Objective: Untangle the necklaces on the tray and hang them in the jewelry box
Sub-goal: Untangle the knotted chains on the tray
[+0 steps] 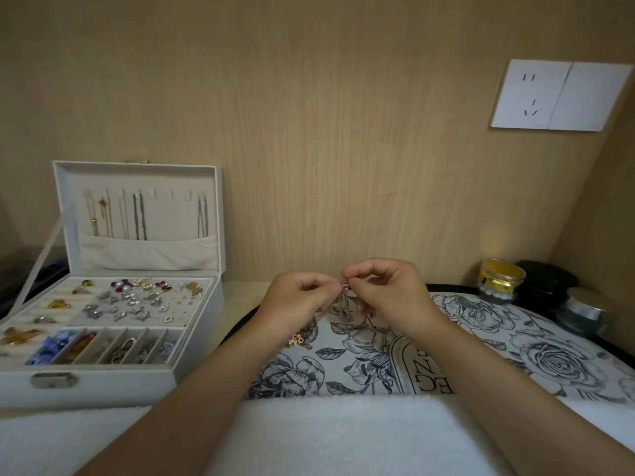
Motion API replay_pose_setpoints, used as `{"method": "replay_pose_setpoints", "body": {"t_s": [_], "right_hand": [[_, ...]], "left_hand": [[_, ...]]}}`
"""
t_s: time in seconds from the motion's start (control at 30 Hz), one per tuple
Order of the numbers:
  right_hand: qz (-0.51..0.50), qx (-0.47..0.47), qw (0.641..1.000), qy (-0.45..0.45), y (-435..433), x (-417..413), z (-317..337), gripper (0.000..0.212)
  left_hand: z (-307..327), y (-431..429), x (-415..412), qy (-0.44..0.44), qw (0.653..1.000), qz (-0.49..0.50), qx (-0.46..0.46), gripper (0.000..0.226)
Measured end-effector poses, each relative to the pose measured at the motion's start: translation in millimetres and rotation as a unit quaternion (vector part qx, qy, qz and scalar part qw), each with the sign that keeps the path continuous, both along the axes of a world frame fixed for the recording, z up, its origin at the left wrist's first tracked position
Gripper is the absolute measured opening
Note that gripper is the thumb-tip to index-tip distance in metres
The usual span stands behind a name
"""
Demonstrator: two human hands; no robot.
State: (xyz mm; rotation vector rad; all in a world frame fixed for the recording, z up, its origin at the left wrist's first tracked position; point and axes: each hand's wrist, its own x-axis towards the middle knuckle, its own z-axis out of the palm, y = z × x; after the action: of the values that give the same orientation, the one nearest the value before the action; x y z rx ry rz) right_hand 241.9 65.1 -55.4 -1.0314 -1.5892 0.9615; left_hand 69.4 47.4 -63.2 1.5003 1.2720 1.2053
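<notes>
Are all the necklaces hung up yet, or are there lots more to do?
Not yet. Several necklaces already hang in the jewelry box lid. The left hand and right hand pinch one chain over the tray. A small tangle lies there, unhung.

A tangle of thin necklaces (338, 305) is lifted just above a round tray (515, 341) printed with blue-grey flowers. A small dark pendant (344, 286) sits at the top of the tangle, and rose-gold beads (298, 338) lie on the tray. Left of the tray stands a white box (103, 376), its lid (137, 173) upright, with several hung chains (140, 216) inside the lid.
</notes>
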Motion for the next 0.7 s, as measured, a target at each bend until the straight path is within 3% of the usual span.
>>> {"method": "replay_pose_setpoints", "body": {"t_s": [0.27, 0.6, 0.7], "right_hand": [[0.043, 0.029, 0.996, -0.069, 0.6, 6.3, 6.2, 0.012], [0.068, 0.062, 0.978, -0.189, 3.4, 12.6, 7.4, 0.004], [0.084, 0.043, 0.983, -0.157, 4.5, 11.8, 5.9, 0.006]], "left_hand": [[-2.5, 4.6, -4.6, 0.068, 0.997, -0.022, 0.019, 0.019], [-6.1, 8.2, -8.8, 0.066, 0.997, -0.040, 0.009, 0.017], [-2.1, 8.4, -13.2, 0.076, 0.995, -0.064, 0.029, 0.011]]}}
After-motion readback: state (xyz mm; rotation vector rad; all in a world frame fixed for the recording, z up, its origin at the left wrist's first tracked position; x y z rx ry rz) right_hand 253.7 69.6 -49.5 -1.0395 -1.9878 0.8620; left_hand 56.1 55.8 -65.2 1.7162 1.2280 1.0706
